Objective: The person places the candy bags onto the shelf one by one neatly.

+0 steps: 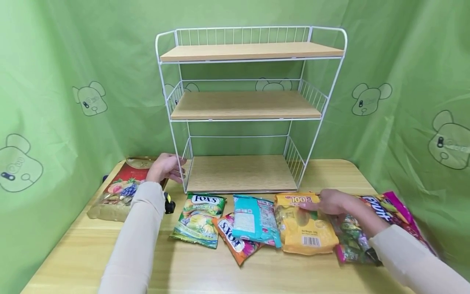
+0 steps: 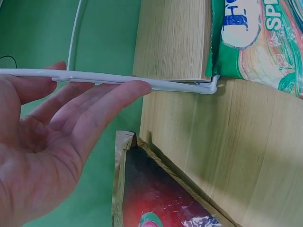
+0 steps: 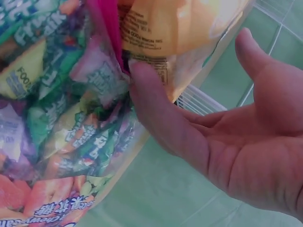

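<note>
Left hand [image 1: 167, 166], fingers extended, touched wire rack [image 1: 242, 175] at rear edge of table [image 1: 205, 275]; right hand [image 1: 333, 202], fingers relaxed, lay over LOT 100 bag [image 1: 306, 230]. A gap separated rack and red bag [image 1: 121, 190].

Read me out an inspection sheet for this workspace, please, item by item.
Surface: light wooden table, lying under the bags.
Job's things: white wire rack with three wooden shelves; yellow bag in front of its right side; multicoloured candy bag at the far right.
Clutter: green Fox's bag; orange Fox's bag, partly under the blue bag; red-and-gold bag at the far left.
Hands: left hand at the rack's left side, fingers extended, apparently touching it; right hand at the yellow bag's edge, fingers extended, no grip seen.
Cables: nothing seen.
Surroundings: green curtain with printed cartoon heads, behind and on both sides.
</note>
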Available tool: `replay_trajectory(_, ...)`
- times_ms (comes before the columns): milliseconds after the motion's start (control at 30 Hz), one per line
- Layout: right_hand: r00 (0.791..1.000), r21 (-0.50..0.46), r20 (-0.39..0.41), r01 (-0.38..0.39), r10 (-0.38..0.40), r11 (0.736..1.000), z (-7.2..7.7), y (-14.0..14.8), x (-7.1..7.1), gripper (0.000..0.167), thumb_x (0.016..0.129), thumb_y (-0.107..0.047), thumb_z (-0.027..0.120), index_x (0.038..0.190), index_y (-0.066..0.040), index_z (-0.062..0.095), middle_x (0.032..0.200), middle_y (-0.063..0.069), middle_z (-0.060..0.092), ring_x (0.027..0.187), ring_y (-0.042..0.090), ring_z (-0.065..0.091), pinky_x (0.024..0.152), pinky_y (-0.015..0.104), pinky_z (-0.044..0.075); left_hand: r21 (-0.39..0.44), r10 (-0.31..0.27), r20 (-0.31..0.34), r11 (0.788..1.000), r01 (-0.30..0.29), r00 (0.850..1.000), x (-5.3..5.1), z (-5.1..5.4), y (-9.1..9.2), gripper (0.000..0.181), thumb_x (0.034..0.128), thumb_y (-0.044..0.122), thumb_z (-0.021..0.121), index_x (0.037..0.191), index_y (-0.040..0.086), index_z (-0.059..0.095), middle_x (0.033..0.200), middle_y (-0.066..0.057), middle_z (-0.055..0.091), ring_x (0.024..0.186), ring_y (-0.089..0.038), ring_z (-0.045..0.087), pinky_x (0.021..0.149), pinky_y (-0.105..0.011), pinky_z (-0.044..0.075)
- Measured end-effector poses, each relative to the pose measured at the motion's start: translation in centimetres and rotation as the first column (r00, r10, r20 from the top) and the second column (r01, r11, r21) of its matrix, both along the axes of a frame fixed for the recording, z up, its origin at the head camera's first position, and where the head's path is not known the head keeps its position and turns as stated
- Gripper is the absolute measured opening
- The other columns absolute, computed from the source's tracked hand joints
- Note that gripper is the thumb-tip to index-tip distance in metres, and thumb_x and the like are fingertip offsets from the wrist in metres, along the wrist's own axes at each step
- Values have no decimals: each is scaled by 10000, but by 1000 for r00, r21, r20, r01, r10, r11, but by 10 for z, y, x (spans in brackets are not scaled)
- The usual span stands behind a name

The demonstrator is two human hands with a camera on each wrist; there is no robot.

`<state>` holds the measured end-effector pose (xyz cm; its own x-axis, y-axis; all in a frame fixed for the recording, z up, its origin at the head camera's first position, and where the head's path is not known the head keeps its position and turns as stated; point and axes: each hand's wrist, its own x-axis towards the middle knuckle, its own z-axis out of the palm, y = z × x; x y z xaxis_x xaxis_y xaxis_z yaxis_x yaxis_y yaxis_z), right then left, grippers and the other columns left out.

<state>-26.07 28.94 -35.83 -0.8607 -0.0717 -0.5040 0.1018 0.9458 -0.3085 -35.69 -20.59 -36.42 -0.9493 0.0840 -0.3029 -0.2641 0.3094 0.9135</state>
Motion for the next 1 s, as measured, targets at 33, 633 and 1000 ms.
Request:
replay_trajectory(33,1000,-19,23,9,-9,1000,0,1,1,1109,866,-735,613,1332,244,382,982,214,591,728,274,678,589,375,646,-3,-1,2,1000,1,1000,0,0,0,480,1059,174,504,1457,-88,447,1325,-396,541,861,-306,750,822,-442,657)
replay_trajectory(633,994,-103,103,49,-38,993,-8,6,2,898,874,-646,683,1202,161,469,833,164,672,630,246,702,583,375,653,-23,-3,-12,1000,3,1000,2,0,3,467,1061,167,505,1457,-77,457,1187,-325,616,748,-235,735,814,-445,659)
replay_trajectory(1000,1000,-99,18,5,-3,995,-8,3,0,762,881,-610,697,1113,103,555,819,130,677,644,221,693,572,360,634,-22,15,-8,1000,-15,1000,3,2,1,450,1058,183,517,1435,-62,489,1228,-336,604,841,-298,747,824,-459,656)
